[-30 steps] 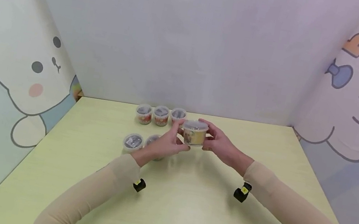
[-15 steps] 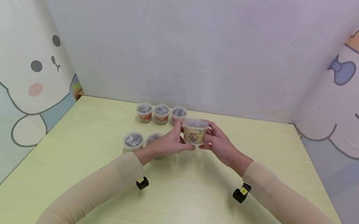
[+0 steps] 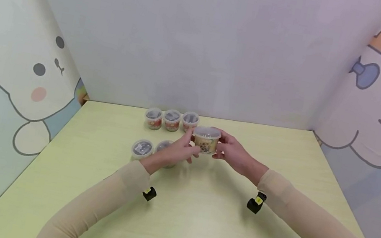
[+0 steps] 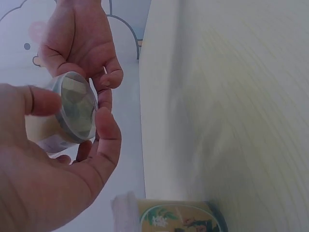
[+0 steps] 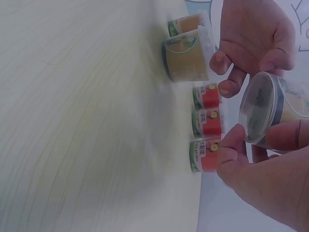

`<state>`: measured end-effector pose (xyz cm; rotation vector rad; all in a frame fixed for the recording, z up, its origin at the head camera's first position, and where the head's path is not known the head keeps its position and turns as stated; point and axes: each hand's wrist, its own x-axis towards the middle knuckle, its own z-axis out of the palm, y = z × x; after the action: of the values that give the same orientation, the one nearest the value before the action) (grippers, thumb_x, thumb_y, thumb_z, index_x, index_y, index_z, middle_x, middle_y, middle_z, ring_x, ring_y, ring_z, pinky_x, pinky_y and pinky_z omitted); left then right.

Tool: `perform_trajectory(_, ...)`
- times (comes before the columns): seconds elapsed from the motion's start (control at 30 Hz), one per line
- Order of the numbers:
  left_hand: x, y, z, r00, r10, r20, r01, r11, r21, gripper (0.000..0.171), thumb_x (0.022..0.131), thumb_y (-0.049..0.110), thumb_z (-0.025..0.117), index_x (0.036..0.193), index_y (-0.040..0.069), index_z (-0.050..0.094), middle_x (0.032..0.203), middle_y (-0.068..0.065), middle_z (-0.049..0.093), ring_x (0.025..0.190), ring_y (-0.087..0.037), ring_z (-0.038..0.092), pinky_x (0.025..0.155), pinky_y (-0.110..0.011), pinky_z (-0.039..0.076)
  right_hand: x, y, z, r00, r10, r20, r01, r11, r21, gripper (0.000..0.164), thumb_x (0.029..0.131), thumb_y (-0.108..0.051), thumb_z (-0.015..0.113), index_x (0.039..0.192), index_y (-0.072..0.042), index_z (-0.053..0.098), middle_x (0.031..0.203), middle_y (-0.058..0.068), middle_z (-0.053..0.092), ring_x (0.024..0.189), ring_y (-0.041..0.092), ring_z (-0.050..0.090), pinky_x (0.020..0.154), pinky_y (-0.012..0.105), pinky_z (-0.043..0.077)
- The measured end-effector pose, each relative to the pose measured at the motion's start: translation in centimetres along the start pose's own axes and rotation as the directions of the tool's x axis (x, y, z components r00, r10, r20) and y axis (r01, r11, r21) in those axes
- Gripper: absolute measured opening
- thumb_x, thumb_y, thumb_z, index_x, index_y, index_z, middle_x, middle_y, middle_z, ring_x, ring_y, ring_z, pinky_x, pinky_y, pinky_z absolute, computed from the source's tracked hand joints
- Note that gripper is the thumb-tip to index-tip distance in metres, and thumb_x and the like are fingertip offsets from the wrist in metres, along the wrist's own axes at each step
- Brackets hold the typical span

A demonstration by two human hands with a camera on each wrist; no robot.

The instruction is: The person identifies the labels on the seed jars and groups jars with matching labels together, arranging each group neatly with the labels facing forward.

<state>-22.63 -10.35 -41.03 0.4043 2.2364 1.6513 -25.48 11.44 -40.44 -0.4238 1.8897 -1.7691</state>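
A tan plastic tub (image 3: 206,141) with a clear lid is held upright above the table between both hands. My left hand (image 3: 178,151) grips its left side, the thumb lying across the printed front. From the opposite side my right hand (image 3: 237,154) holds the tub between thumb and fingers. In the left wrist view the tub's bottom (image 4: 77,108) faces the camera, with fingers around it. Two more tan tubs, one being the left tub (image 3: 141,149), stand near my left forearm; the other tub (image 3: 162,147) is partly covered by that hand.
Behind, a row of red-labelled tubs (image 3: 172,121) stands near the table's back edge. The pale yellow table (image 3: 210,224) meets a plain grey backdrop (image 3: 203,44). Cartoon-printed side panels, such as the rabbit panel (image 3: 13,62), flank it.
The tub has turned between my hands, bringing its printed picture round to the front. My left thumb has shifted from beneath the tub up onto its side.
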Motion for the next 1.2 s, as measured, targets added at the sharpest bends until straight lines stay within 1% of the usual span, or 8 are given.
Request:
perform_trajectory(0.2,0.0,0.1,0.1,0.999,-0.027,-0.017,0.027,1.0,-0.006,0.064,0.101,0.012,0.047,0.157,0.014,0.015,0.125,-0.017,0.044,0.095,-0.029,0.061,0.071,-0.043,0.057,-0.1,0.0,0.1,1.0,-0.009,0.027,0.009,1.0,-0.003,0.067,0.095,0.005,0.039,0.158,-0.016,0.032,0.151,0.01,0.043,0.127,0.032,0.047,0.099,0.053,0.044)
perform_trajectory(0.43,0.0,0.2,0.2,0.999,-0.034,-0.021,0.034,0.999,0.005,0.064,0.101,0.01,0.048,0.157,0.013,0.017,0.124,-0.018,0.044,0.094,-0.03,0.061,0.07,-0.039,0.057,-0.1,0.1,0.1,0.999,-0.003,0.034,0.002,1.0,0.018,0.071,0.093,0.007,0.038,0.159,-0.016,0.03,0.153,0.011,0.04,0.128,0.034,0.046,0.103,0.062,0.038)
perform_trajectory(0.53,0.0,0.2,0.2,0.999,-0.025,-0.023,0.026,1.0,0.015,0.064,0.101,0.009,0.048,0.156,0.012,0.017,0.123,-0.018,0.045,0.094,-0.03,0.061,0.07,-0.04,0.057,-0.2,0.1,0.1,1.0,0.003,0.027,-0.003,1.0,0.016,0.072,0.092,0.007,0.038,0.16,-0.017,0.029,0.152,0.011,0.04,0.125,0.034,0.047,0.101,0.058,0.04)
perform_trajectory(0.7,-0.2,0.3,0.1,1.0,-0.01,-0.017,0.011,0.999,0.039,0.065,0.101,0.008,0.048,0.157,0.014,0.015,0.123,-0.019,0.045,0.093,-0.03,0.06,0.075,-0.051,0.057,-0.4,0.0,0.1,1.0,0.009,0.018,-0.009,1.0,0.007,0.073,0.093,0.005,0.04,0.161,-0.018,0.027,0.15,0.011,0.041,0.121,0.032,0.05,0.096,0.05,0.045)
perform_trajectory(0.8,-0.3,0.4,-0.1,1.0,0.003,-0.013,-0.002,0.997,0.078,0.07,0.101,0.008,0.05,0.159,0.014,0.012,0.128,-0.02,0.046,0.095,-0.03,0.06,0.076,-0.051,0.057,-0.4,0.0,0.1,1.0,0.003,0.028,-0.003,1.0,0.003,0.074,0.093,0.003,0.041,0.162,-0.017,0.024,0.151,0.013,0.039,0.121,0.033,0.049,0.097,0.053,0.044)
perform_trajectory(1.0,-0.7,1.5,-1.4,0.999,0.034,-0.011,-0.031,0.979,0.2,0.077,0.096,0.013,0.058,0.161,0.013,0.016,0.131,-0.016,0.051,0.103,-0.029,0.061,0.078,-0.036,0.056,-0.3,0.0,-0.1,0.998,-0.013,0.057,0.014,1.0,-0.024,0.08,0.09,0.006,0.042,0.163,-0.021,0.022,0.154,0.012,0.035,0.13,0.034,0.046,0.1,0.05,0.046)
perform_trajectory(1.1,-0.8,2.1,-2.1,0.998,0.056,-0.004,-0.053,0.957,0.284,0.073,0.095,0.017,0.062,0.158,0.01,0.025,0.125,-0.012,0.056,0.106,-0.025,0.061,0.082,-0.035,0.054,-0.2,-0.2,-0.1,0.997,-0.028,0.077,0.029,1.0,-0.012,0.081,0.089,0.007,0.041,0.163,-0.022,0.022,0.156,0.013,0.035,0.137,0.034,0.043,0.104,0.05,0.046)
perform_trajectory(1.2,-0.8,2.5,-2.6,0.995,0.095,0.029,-0.099,0.923,0.372,0.068,0.095,0.018,0.064,0.154,0.005,0.034,0.126,-0.009,0.059,0.111,-0.022,0.058,0.093,-0.039,0.052,-0.2,-0.3,-0.2,0.995,-0.042,0.092,0.042,0.999,-0.004,0.079,0.091,0.008,0.042,0.162,-0.02,0.023,0.156,0.015,0.037,0.139,0.034,0.042,0.106,0.051,0.044)
